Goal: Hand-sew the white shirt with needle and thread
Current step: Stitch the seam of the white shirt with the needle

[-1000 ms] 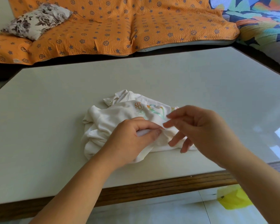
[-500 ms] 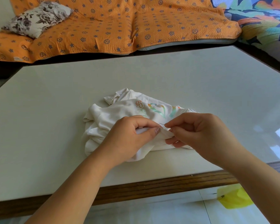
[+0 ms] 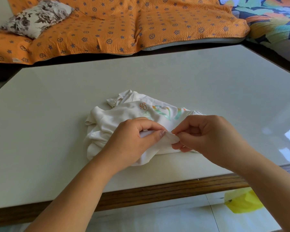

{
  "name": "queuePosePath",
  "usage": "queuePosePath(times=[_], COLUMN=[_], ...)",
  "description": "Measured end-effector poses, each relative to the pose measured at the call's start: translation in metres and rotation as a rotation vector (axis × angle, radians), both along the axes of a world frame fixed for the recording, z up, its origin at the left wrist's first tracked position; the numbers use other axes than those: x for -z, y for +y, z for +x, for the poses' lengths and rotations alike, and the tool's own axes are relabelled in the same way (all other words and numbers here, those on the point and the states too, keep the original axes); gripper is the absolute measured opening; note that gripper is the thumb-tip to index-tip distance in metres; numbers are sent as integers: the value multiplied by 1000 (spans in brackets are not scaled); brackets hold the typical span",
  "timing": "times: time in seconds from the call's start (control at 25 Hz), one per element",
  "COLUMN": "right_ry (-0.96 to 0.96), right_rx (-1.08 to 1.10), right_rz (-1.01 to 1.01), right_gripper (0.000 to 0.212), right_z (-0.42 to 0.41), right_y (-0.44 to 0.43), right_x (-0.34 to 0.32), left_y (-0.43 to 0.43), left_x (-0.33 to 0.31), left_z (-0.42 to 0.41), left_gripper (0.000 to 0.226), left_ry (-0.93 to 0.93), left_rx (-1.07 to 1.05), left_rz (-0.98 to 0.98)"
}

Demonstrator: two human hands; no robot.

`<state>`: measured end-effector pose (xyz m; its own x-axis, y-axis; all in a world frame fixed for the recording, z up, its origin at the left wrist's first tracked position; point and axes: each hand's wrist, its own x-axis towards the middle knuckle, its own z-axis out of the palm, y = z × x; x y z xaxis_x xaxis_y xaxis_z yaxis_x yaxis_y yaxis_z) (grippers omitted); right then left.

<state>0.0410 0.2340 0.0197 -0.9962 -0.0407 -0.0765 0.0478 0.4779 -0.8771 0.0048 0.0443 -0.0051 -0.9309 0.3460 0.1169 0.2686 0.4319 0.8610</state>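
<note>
A crumpled white shirt (image 3: 124, 113) with orange lettering and a coloured print lies near the front of the white table (image 3: 57, 106). My left hand (image 3: 134, 139) pinches a fold of the shirt between thumb and forefinger. My right hand (image 3: 208, 134) pinches a thin needle (image 3: 171, 132) at the same fold, fingertip to fingertip with the left. Only a short bit of the needle shows between the fingers. I cannot make out the thread.
The table has a wooden front edge (image 3: 157, 193). Behind it stands a sofa with an orange patterned cover (image 3: 124, 25) and a floral cushion (image 3: 37, 17). A yellow bag (image 3: 243, 203) lies on the tiled floor at the lower right.
My right hand has moved left and closed its fingers, from loosely spread above the shirt to pinching the needle at the fold. The left hand has kept its hold.
</note>
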Motion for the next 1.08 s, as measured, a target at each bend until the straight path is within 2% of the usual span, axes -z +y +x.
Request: queuePosePath(times=[0.2,0.36,0.64,0.8,0.96,1.08], right_ry=[-17,-46,-82,-132,-172,-156], right_rx=[-11,-24,-75,-124,-148,-137], right_rz=[-8,-31,-84,-173,-296,-312], right_gripper=[17,16,16,17,11,10], right_z=[0,-1,-4,-5,-6,-7], right_y=[2,3,5,7,5,1], right_x=[-1,-3,1,0,3,7], left_y=[0,0,-2,-4,-3,-1], left_x=[-1,-4,-3,-2,0,3], left_z=[0,0,-2,-5,-6,-6], left_gripper=[11,17,14,9,19,19], left_ry=[-8,-64,-176,-318,-419,-458], left_rx=[18,36,68,79,80,68], left_rz=[3,17,63,186,310,365])
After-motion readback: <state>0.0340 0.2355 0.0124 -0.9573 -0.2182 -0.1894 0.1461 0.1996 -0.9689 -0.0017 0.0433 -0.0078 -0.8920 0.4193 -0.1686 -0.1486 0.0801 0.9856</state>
